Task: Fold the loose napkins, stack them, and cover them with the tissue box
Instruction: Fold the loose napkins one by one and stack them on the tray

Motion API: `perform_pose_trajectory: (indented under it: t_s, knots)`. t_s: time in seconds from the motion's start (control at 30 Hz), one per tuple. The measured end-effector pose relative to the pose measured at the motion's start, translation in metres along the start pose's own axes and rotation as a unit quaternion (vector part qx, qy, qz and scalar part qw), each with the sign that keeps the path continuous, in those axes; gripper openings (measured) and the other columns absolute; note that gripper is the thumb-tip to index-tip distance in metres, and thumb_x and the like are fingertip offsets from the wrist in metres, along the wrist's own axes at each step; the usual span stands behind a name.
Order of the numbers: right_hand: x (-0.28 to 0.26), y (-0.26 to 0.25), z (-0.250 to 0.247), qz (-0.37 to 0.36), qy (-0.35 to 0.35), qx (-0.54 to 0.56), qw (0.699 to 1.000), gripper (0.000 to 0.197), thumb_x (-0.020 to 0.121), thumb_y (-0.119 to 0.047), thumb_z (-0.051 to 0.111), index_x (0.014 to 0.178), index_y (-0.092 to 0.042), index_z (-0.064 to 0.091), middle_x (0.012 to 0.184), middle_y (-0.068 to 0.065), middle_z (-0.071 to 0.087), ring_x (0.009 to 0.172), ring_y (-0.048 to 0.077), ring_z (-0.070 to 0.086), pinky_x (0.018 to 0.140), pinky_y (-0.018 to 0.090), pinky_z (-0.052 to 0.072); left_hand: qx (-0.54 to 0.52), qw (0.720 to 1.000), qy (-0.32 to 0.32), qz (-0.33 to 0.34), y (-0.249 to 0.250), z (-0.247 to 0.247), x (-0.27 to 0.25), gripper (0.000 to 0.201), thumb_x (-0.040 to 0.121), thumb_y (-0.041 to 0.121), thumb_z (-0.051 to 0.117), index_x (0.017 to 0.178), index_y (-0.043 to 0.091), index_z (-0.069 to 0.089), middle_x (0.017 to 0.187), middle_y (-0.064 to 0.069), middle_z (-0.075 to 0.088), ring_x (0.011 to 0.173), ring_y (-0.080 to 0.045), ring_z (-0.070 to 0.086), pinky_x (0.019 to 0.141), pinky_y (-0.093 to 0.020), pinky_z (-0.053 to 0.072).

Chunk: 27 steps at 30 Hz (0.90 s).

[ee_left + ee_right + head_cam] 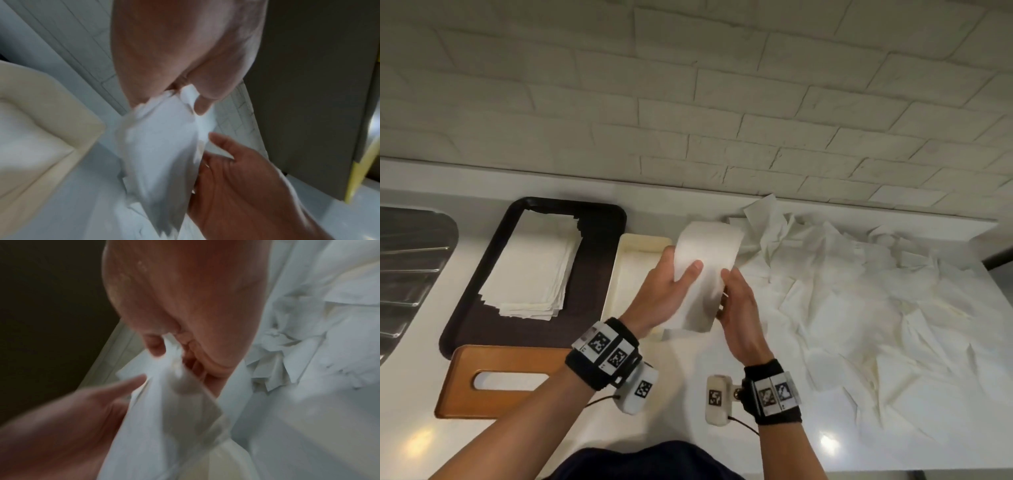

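Both hands hold one white napkin (705,270) up over the counter's middle, bent over in a fold. My left hand (671,284) grips its left edge, thumb on top. At the napkin's right edge my right hand (736,291) pinches it between thumb and fingers; the pinched napkin (174,399) shows blurred in the right wrist view. The left wrist view shows the same napkin (162,154) between both hands. A stack of folded napkins (534,267) lies on a dark tray (592,274). The wooden tissue box cover (493,383) rests at front left. Loose napkins (859,301) are heaped on the right.
A cream rectangular tray (626,260) sits between the dark tray and the held napkin. A metal sink (410,267) is at far left. A white brick wall (688,102) runs behind the white counter (688,428).
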State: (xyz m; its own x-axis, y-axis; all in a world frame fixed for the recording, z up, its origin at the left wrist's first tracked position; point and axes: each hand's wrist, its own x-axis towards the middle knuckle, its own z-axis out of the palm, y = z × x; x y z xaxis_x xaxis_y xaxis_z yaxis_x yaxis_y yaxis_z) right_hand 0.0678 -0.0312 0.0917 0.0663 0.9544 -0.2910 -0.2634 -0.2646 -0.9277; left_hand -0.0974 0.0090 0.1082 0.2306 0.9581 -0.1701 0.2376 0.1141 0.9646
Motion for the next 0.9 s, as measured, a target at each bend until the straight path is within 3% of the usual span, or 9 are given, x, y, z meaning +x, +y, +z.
perform_pose_trajectory:
  t_s: [0.07,0.13,0.23,0.33,0.47,0.57,0.67,0.8,0.9]
  knots:
    - [-0.004,0.01,0.007,0.023,0.033,-0.06,0.997,0.062,0.111,-0.048,0.053,0.167,-0.024,0.037,0.168,-0.012,0.037,0.155,0.011,0.037,0.13,0.042,0.03,-0.008,1.0,-0.003,-0.016,-0.003,0.01,-0.004,0.038,0.108,0.054,0.054,0.13,0.023,0.047,0.116,0.004,0.072,0.105,-0.006,0.071,0.096,-0.041,0.059]
    - [-0.005,0.017,0.015,0.014,0.038,-0.114,0.993,0.067,0.113,-0.043,0.051,0.171,-0.024,0.025,0.172,-0.015,0.029,0.158,0.007,0.031,0.132,0.04,0.027,-0.019,1.0,0.013,-0.014,-0.008,0.013,-0.006,0.036,0.109,0.053,0.053,0.128,0.022,0.046,0.115,-0.002,0.072,0.107,-0.014,0.072,0.098,-0.05,0.059]
    - [-0.006,0.02,0.028,-0.059,0.051,-0.133,0.988,0.046,0.112,-0.029,0.053,0.156,-0.036,0.041,0.13,-0.005,0.074,0.117,0.011,0.071,0.103,0.037,0.055,-0.039,0.993,0.107,0.032,-0.013,0.001,-0.004,0.013,0.112,0.031,0.055,0.122,0.025,0.054,0.113,0.004,0.072,0.106,-0.012,0.071,0.094,-0.044,0.059]
    - [-0.011,0.023,0.041,-0.12,0.029,-0.166,0.978,0.065,0.108,-0.021,0.064,0.157,-0.044,0.027,0.089,0.008,0.072,0.077,0.024,0.07,0.073,0.033,0.058,-0.094,0.981,0.161,0.052,-0.012,-0.023,0.003,0.023,0.109,0.022,0.061,0.129,0.03,0.052,0.119,0.0,0.073,0.112,-0.021,0.073,0.093,-0.045,0.061]
    - [-0.004,0.027,0.065,-0.169,0.008,-0.273,0.947,0.048,0.105,-0.005,0.062,0.136,-0.036,0.044,0.067,-0.011,0.058,0.054,0.011,0.052,0.056,0.02,0.041,-0.114,0.975,0.175,0.072,-0.013,-0.063,0.019,0.054,0.107,0.011,0.063,0.147,0.043,0.045,0.124,-0.003,0.077,0.115,-0.018,0.074,0.096,-0.039,0.059]
    - [0.019,0.039,0.084,-0.118,-0.026,-0.378,0.918,0.029,0.108,-0.008,0.055,0.127,-0.031,0.051,0.096,0.006,0.07,0.07,0.014,0.062,0.062,0.019,0.043,0.0,0.972,0.222,0.08,-0.015,-0.091,0.028,0.056,0.104,0.007,0.064,0.15,0.033,0.047,0.125,0.002,0.072,0.107,-0.005,0.07,0.095,-0.026,0.056]
    - [0.038,0.047,0.101,-0.023,-0.088,-0.494,0.864,0.038,0.106,-0.004,0.054,0.143,-0.011,0.046,0.126,0.024,0.061,0.108,0.036,0.069,0.089,0.034,0.057,0.176,0.956,0.224,0.076,-0.024,-0.106,0.032,0.04,0.101,0.01,0.069,0.139,0.021,0.062,0.136,-0.002,0.065,0.121,-0.019,0.064,0.103,-0.037,0.054]
    - [0.046,0.056,0.117,-0.019,-0.136,-0.637,0.759,0.041,0.105,0.0,0.054,0.145,0.007,0.044,0.143,0.023,0.047,0.129,0.034,0.056,0.106,0.038,0.051,0.334,0.931,0.108,0.097,-0.036,-0.107,0.032,0.019,0.101,0.011,0.067,0.114,0.024,0.072,0.122,0.001,0.071,0.117,-0.02,0.066,0.101,-0.038,0.053]
    - [0.047,0.06,0.12,-0.035,-0.124,-0.668,0.733,0.039,0.107,-0.001,0.051,0.145,0.005,0.046,0.143,0.021,0.05,0.127,0.031,0.058,0.104,0.036,0.052,0.461,0.883,-0.033,0.078,-0.04,-0.098,0.038,0.021,0.101,0.013,0.068,0.114,0.03,0.066,0.13,0.003,0.065,0.126,-0.02,0.061,0.104,-0.036,0.049]
